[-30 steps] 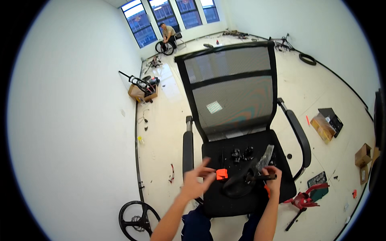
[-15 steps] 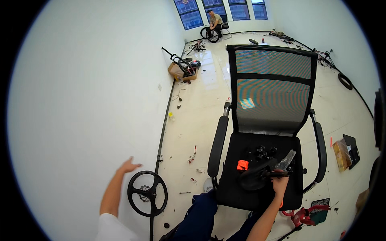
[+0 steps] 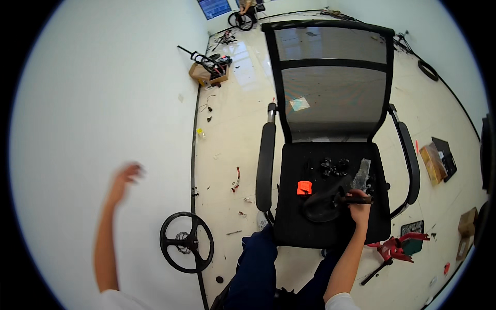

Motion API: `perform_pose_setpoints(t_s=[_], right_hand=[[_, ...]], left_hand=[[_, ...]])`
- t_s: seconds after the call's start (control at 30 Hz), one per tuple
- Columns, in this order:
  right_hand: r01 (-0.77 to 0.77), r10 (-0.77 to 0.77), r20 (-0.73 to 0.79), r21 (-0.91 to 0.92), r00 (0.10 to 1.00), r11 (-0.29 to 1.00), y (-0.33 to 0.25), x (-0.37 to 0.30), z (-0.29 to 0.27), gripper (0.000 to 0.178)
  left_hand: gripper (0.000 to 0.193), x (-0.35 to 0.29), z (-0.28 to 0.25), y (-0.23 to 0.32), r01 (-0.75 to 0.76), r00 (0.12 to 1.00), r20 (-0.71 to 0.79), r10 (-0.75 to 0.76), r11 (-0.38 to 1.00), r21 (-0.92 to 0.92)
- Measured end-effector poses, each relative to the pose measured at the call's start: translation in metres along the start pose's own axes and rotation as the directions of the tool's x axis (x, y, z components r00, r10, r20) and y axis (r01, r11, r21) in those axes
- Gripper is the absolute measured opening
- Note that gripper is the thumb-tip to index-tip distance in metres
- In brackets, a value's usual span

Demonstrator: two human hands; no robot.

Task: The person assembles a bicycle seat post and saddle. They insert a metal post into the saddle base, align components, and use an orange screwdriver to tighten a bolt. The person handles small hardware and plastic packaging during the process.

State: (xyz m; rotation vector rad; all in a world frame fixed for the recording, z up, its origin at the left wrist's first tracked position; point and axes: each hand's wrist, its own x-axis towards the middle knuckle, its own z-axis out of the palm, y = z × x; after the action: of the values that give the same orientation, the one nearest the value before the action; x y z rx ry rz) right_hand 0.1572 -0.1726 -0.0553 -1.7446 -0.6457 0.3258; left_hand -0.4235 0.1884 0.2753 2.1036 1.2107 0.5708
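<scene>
My right hand is closed round the dark post of a black bicycle saddle over the seat of a black mesh office chair. An orange object like a tape measure lies left of the saddle. Behind it are small black parts and a clear plastic bag. My left hand, somewhat blurred, is raised before the white wall with fingers apart and nothing in them. Below it, a black three-spoke wheel with a disc rotor leans against the wall.
A red frame part lies on the floor at the right, near an open box. Small parts are scattered along the left wall, with a filled carton farther back. Another person sits at the far end with a wheel.
The view has tipped downward and shifted right. My left hand has moved left, away from the wall's base and the wheel. My right hand still grips the saddle's post.
</scene>
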Motion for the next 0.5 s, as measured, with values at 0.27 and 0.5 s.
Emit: perform_pose_setpoints(t_s=[0.27,0.5], right_hand=[[0.053,-0.054,-0.028,-0.051,0.998,0.997,-0.032,-0.004,0.018,0.014],[0.028,-0.027,0.033,-0.056,0.999,0.998,-0.034,0.009,0.004,0.019]], left_hand=[[0.034,-0.091,0.348,0.057,-0.069,0.835,0.544,0.083,0.997,-0.047],[0.035,-0.054,0.482,0.132,-0.447,0.811,0.300,0.502,0.863,-0.235]])
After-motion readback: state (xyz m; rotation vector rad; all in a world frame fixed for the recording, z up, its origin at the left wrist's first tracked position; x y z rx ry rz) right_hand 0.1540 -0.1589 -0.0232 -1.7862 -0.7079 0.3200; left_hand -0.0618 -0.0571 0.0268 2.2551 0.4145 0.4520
